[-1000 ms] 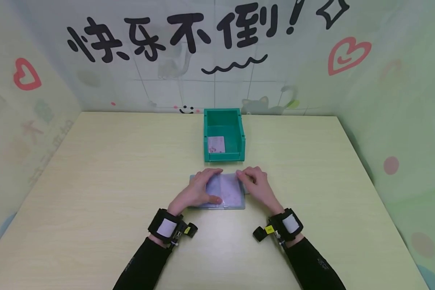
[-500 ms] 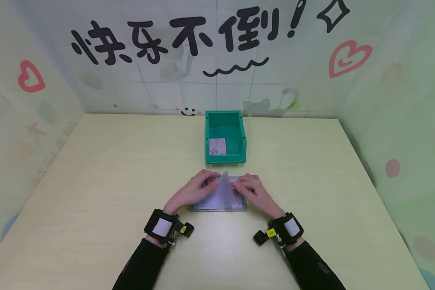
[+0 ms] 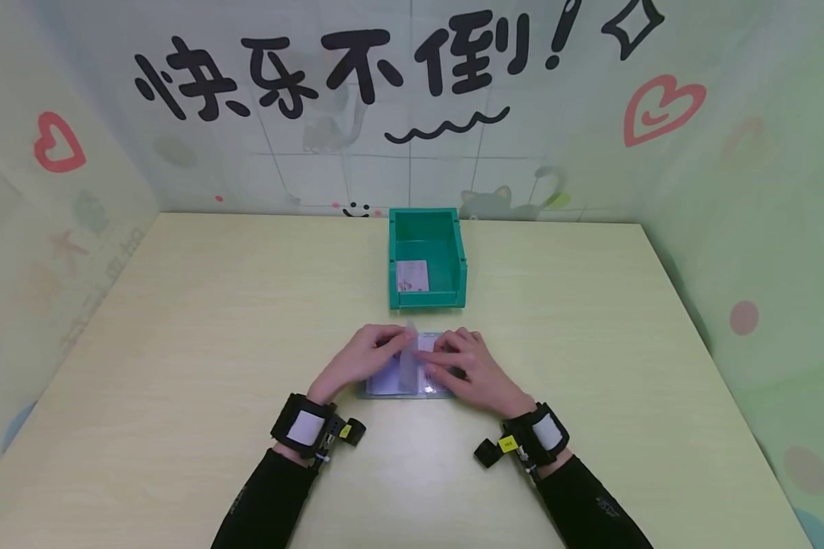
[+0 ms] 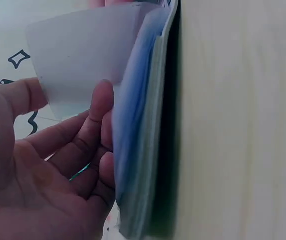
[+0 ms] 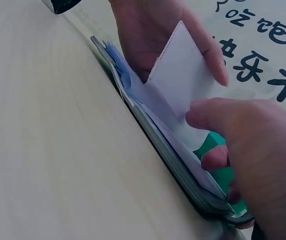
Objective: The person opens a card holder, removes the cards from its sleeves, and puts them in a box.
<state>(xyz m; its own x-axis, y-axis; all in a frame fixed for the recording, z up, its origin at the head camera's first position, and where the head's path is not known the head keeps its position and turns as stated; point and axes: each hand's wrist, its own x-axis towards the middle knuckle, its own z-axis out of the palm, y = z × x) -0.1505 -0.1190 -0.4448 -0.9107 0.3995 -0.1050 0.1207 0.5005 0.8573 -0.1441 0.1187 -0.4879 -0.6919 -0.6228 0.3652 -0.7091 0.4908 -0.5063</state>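
A small card album (image 3: 385,385) with translucent sleeve pages lies spread on the table before me. One plastic page (image 4: 77,55) stands upright near its middle. My left hand (image 3: 366,357) holds this page by thumb and fingers; in the left wrist view the fingers lie on its near face and the thumb tip is hidden behind its edge. My right hand (image 3: 475,374) is on the other side, over the right half. In the right wrist view, a fingertip (image 5: 199,114) of it touches the raised page, while its other fingers stay apart, partly hidden.
Just beyond the album stands a green open bin (image 3: 453,286) with a pink card (image 3: 412,276) in it. A pale wooden table (image 3: 247,290) spreads around, bounded by printed wall sheets (image 3: 357,160) at the back and both sides.
A page has lifted from the album's right side and swung left towards my left hand. My right hand has followed it leftwards. My left hand has shifted slightly left.
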